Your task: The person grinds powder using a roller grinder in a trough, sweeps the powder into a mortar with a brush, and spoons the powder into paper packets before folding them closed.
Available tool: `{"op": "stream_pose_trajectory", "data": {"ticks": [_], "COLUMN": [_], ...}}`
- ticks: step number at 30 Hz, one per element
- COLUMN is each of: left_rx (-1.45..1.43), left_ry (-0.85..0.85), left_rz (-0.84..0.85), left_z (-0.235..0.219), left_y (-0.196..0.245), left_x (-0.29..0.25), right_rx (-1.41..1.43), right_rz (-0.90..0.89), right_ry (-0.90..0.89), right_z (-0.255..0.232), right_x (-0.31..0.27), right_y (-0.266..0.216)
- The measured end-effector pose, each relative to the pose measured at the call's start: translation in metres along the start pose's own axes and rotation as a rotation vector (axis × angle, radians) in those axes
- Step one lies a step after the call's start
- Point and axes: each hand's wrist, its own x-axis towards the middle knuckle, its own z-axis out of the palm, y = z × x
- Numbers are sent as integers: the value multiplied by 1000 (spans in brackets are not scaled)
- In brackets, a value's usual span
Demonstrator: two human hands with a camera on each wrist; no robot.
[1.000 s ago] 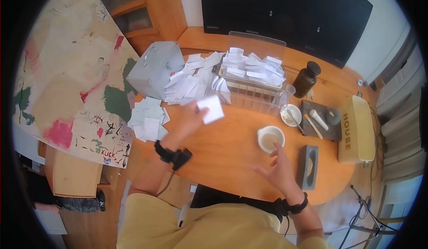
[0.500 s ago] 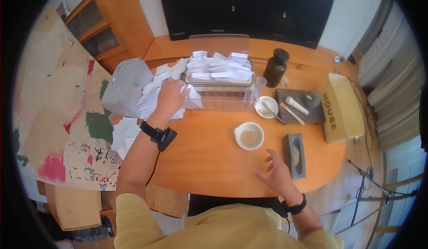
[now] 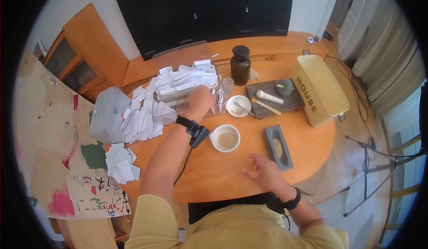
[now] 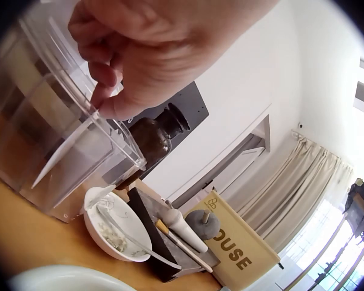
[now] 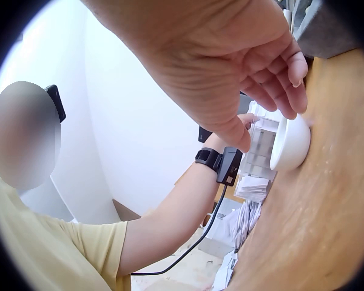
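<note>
My left hand is over the front right of a clear divided box. In the left wrist view, its thumb and fingertip pinch the top corner of a white folded paper, which hangs down inside the clear wall. Another white paper stands close beside it. My right hand hovers near the table's front edge, fingers loosely bent and holding nothing. Between the hands stands a white mortar with beige powder in it. Right of it lies a grey stone boat-shaped trough.
Folded papers fill a tray behind the box. Loose papers spread beside a silver case. A small white bowl, a brown bottle, a dark board with a white pestle, and a yellow bin stand rightward.
The left hand went from holding a white paper over the table, to the papers at the box's left, then to its right compartments. The right hand drew back from the mortar.
</note>
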Motion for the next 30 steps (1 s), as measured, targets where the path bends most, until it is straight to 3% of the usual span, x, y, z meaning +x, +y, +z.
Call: {"op": "stream_pose_trajectory", "data": {"ticks": [3, 9, 12, 17, 20, 23, 27, 30], "left_rx": [-177, -573, -689, -939, -779, -417, -401, -635], "left_ry": [98, -153, -337, -652, -428, 81, 12, -350], "left_rz": [63, 179, 180, 73, 242, 533, 453, 281], "left_z": [-32, -76, -78, -50, -41, -39, -31, -31], "left_y": [-3, 8, 17, 6, 19, 37, 30, 25], "left_x": [-12, -70, -99, -121, -139, -165, -166, -161], "right_rx": [-99, -252, -310, -342, -381, -419, -420, -413], "right_rz": [-105, -292, -368, -323, -304, -295, -281, -283], "right_ry": [75, 488, 537, 326, 313, 313, 293, 303], "right_z": [1, -21, -28, -24, -22, -20, -23, -26], "right_x": [10, 65, 83, 77, 68, 60, 50, 42], "right_y": [-2, -46, -56, -37, -29, -26, -24, -19]}}
